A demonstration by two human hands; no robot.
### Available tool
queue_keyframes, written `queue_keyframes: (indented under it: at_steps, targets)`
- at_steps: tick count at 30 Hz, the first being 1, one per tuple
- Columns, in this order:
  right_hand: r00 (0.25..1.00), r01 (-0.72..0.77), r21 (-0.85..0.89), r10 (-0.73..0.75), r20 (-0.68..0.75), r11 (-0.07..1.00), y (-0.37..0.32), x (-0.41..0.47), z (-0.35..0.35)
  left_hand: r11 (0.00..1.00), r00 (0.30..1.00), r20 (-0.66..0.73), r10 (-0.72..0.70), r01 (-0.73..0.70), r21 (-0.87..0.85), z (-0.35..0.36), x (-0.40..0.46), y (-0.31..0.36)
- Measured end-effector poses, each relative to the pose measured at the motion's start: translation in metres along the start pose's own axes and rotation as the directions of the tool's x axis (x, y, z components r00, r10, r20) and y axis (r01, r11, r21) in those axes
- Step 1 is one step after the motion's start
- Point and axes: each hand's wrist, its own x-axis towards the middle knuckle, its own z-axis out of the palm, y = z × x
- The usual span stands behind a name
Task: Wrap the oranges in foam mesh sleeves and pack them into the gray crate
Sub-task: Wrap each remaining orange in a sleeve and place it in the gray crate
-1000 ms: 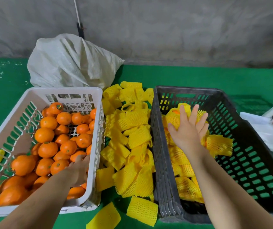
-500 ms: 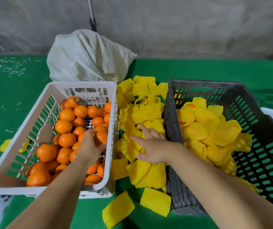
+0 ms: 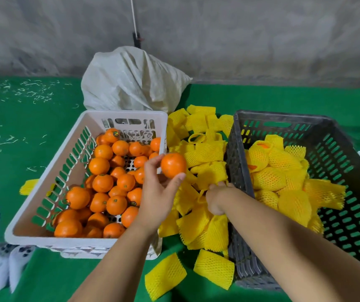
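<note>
the orange (image 3: 173,165) is sitting pinched in the left hand (image 3: 157,192) over the white crate's (image 3: 44,235) 3 o'clock rim, while at its 4 o'clock the right hand (image 3: 217,198) is curling around a foam mesh sleeve (image 3: 211,175) in the yellow pile, the gray crate (image 3: 335,136) lying at 3 o'clock on the green bench (image 3: 44,277).

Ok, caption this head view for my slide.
Left hand lifts a bare orange; right hand grips a yellow foam mesh sleeve.
</note>
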Motion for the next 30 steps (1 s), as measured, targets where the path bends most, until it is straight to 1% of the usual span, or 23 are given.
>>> queue_keyframes:
  at_steps: [1, 2, 3, 4, 5, 6, 7, 8, 9, 10, 11, 12, 13, 16, 18, 20, 23, 24, 26, 30]
  targets:
    - [0.993, 0.006, 0.074, 0.003, -0.117, 0.997, -0.001, -0.004, -0.005, 0.997, 0.999, 0.039, 0.012, -0.015, 0.079, 0.003, -0.002, -0.002]
    - [0.965, 0.022, 0.194, 0.03, -0.262, 0.981, -0.002, -0.009, -0.01, 0.989, 0.997, 0.07, 0.011, -0.021, 0.149, 0.003, -0.003, -0.003]
    - [0.909, 0.066, 0.321, 0.075, -0.409, 0.945, -0.003, -0.014, -0.013, 0.984, 0.996, 0.09, -0.008, -0.009, 0.179, 0.003, -0.003, -0.002]
    - [0.829, 0.145, 0.433, 0.129, -0.544, 0.89, -0.004, -0.018, -0.016, 0.989, 0.992, 0.116, -0.039, 0.022, 0.147, 0.001, -0.003, 0.0]
    - [0.737, 0.248, 0.505, 0.177, -0.652, 0.827, -0.003, -0.021, -0.018, 0.996, 0.986, 0.145, -0.088, 0.082, 0.047, -0.001, -0.003, 0.003]
    - [0.651, 0.354, 0.553, 0.225, -0.725, 0.754, -0.002, -0.023, -0.02, 0.985, 0.974, 0.18, -0.141, 0.157, -0.078, -0.003, -0.003, 0.005]
    - [0.59, 0.452, 0.602, 0.286, -0.755, 0.658, -0.001, -0.026, -0.02, 0.957, 0.959, 0.21, -0.192, 0.231, -0.177, -0.005, -0.004, 0.007]
    - [0.573, 0.534, 0.663, 0.352, -0.74, 0.525, -0.002, -0.029, -0.021, 0.933, 0.948, 0.224, -0.227, 0.277, -0.228, -0.006, -0.004, 0.008]
    - [0.595, 0.591, 0.719, 0.404, -0.695, 0.366, -0.004, -0.032, -0.02, 0.915, 0.94, 0.232, -0.251, 0.308, -0.259, -0.006, -0.006, 0.011]
    - [0.639, 0.619, 0.759, 0.431, -0.637, 0.202, -0.006, -0.032, -0.018, 0.901, 0.934, 0.233, -0.269, 0.33, -0.283, -0.006, -0.006, 0.012]
    - [0.682, 0.621, 0.781, 0.441, -0.584, 0.073, -0.008, -0.032, -0.015, 0.889, 0.929, 0.237, -0.285, 0.349, -0.298, -0.006, -0.006, 0.013]
    - [0.706, 0.614, 0.789, 0.442, -0.553, 0.007, -0.009, -0.031, -0.011, 0.882, 0.923, 0.248, -0.293, 0.362, -0.302, -0.006, -0.005, 0.014]
    - [0.716, 0.607, 0.794, 0.44, -0.542, -0.009, -0.011, -0.03, -0.008, 0.882, 0.918, 0.267, -0.294, 0.368, -0.295, -0.007, -0.003, 0.015]
    - [0.699, 0.608, 0.794, 0.456, -0.55, 0.026, -0.014, -0.028, -0.007, 0.904, 0.895, 0.352, -0.275, 0.365, -0.222, -0.008, 0.002, 0.019]
    - [0.688, 0.612, 0.79, 0.462, -0.56, 0.045, -0.017, -0.027, -0.009, 0.907, 0.884, 0.383, -0.269, 0.367, -0.209, -0.008, 0.002, 0.018]
    - [0.702, 0.601, 0.798, 0.448, -0.554, 0.046, -0.02, -0.028, -0.013, 0.892, 0.872, 0.406, -0.274, 0.388, -0.232, -0.009, 0.002, 0.018]
    - [0.739, 0.598, 0.801, 0.372, -0.561, 0.022, -0.021, -0.027, -0.013, 0.845, 0.838, 0.449, -0.311, 0.46, -0.273, -0.013, 0.005, 0.017]
    - [0.744, 0.596, 0.803, 0.354, -0.567, 0.035, -0.021, -0.027, -0.013, 0.836, 0.831, 0.454, -0.322, 0.475, -0.276, -0.014, 0.005, 0.017]
    - [0.742, 0.599, 0.8, 0.357, -0.568, 0.03, -0.019, -0.026, -0.013, 0.846, 0.838, 0.435, -0.329, 0.466, -0.259, -0.012, 0.006, 0.016]
    - [0.703, 0.654, 0.754, 0.422, -0.572, -0.068, -0.017, -0.027, -0.014, 0.896, 0.898, 0.323, -0.299, 0.38, -0.228, -0.006, 0.004, 0.014]
